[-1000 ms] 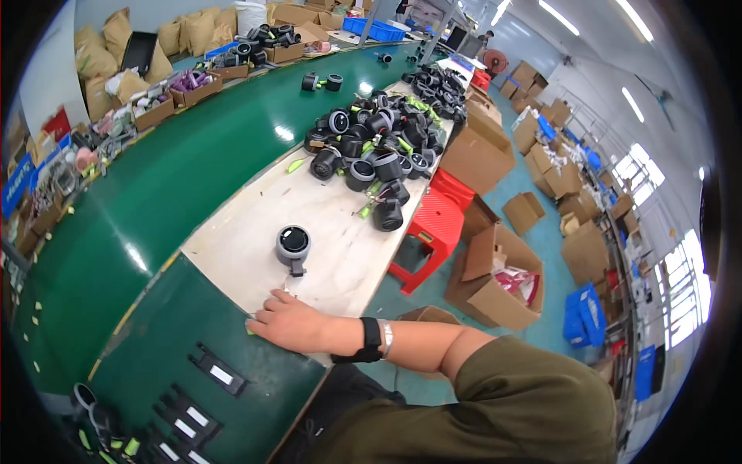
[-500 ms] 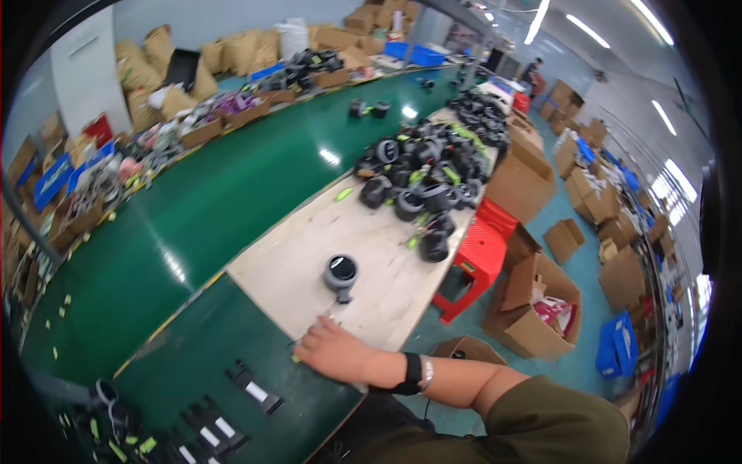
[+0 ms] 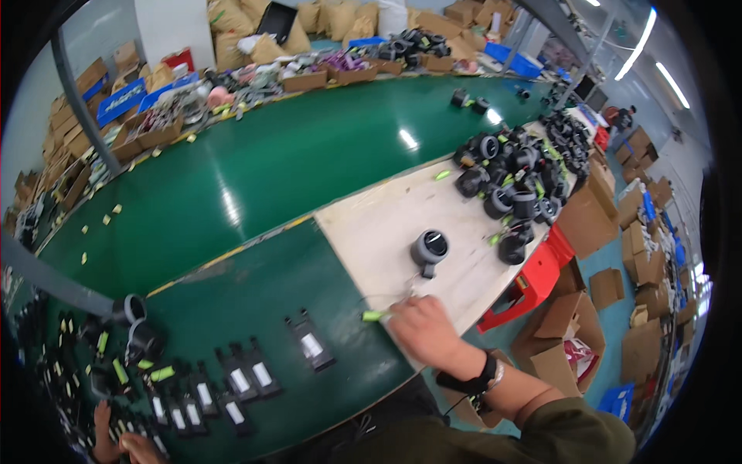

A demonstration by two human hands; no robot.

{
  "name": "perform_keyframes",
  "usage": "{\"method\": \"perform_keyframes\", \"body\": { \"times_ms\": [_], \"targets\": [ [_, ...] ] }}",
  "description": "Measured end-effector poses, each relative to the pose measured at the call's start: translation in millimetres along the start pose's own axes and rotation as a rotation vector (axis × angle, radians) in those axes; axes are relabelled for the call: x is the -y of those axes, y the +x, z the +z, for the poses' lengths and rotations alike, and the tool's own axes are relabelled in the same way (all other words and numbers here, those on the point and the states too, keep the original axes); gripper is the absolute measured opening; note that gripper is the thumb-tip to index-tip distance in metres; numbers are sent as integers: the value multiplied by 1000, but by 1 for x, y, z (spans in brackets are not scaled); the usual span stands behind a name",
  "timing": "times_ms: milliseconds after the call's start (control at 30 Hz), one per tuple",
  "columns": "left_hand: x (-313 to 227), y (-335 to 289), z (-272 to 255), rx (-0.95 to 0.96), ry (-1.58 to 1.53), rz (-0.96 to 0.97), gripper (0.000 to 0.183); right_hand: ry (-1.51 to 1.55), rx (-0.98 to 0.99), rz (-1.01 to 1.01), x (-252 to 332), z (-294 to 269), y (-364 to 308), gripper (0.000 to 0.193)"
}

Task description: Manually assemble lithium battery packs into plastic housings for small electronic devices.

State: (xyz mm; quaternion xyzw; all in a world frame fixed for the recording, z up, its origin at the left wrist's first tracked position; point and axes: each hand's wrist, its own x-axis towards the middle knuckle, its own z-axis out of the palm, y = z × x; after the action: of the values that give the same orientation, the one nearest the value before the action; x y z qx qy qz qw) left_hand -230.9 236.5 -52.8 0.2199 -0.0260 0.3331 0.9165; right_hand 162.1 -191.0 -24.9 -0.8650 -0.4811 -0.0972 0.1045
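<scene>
A round grey-and-black housing [image 3: 430, 247] with a glossy black face and a short stem stands on the white board [image 3: 371, 224]. My right hand [image 3: 423, 331] is closed just below the stem, its fingers pinched on a thin wire [image 3: 410, 289]. Beside those fingers a lime-green piece [image 3: 372, 316] lies at the board's corner. Only part of my left hand [image 3: 116, 439] shows at the lower left, thumb and fingers apart, among small black parts. Flat black pieces with white labels [image 3: 313, 345] lie in rows between the hands.
More of these housings [image 3: 502, 174] are heaped at the board's far end. A green conveyor belt [image 3: 294, 147] runs beyond the table. Two housings [image 3: 143, 336] lie by a grey post [image 3: 54, 267]. Right of the table are a red stool [image 3: 533, 282] and an open carton [image 3: 568, 332].
The view has swung left, so the scene sits further right and more labelled pieces show. My left hand has come into view. My right hand stays by the housing's stem.
</scene>
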Motion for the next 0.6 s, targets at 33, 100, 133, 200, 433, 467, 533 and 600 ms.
{"method": "perform_keyframes", "body": {
  "times_ms": [33,100,133,200,433,467,533,600],
  "targets": [
    [4,0,25,-2,49,19,16,6,-12,17,0,-2,-3,23],
    [26,14,72,9,140,55,18,31,-30,31,-4,0,1,22],
    [36,19,94,15,184,67,18,47,-45,63,-4,3,3,20],
    [70,36,129,26,260,109,19,73,-58,77,-4,8,12,18],
    [243,75,205,-120,951,-309,18,36,155,53,5,10,16,21],
    [256,70,194,-98,1028,-483,19,146,111,64,10,8,14,23],
    [282,58,171,-103,997,-593,24,262,75,58,22,7,16,26],
    [301,59,161,-173,908,-695,29,465,-35,-17,34,6,15,30]
  ]
}}
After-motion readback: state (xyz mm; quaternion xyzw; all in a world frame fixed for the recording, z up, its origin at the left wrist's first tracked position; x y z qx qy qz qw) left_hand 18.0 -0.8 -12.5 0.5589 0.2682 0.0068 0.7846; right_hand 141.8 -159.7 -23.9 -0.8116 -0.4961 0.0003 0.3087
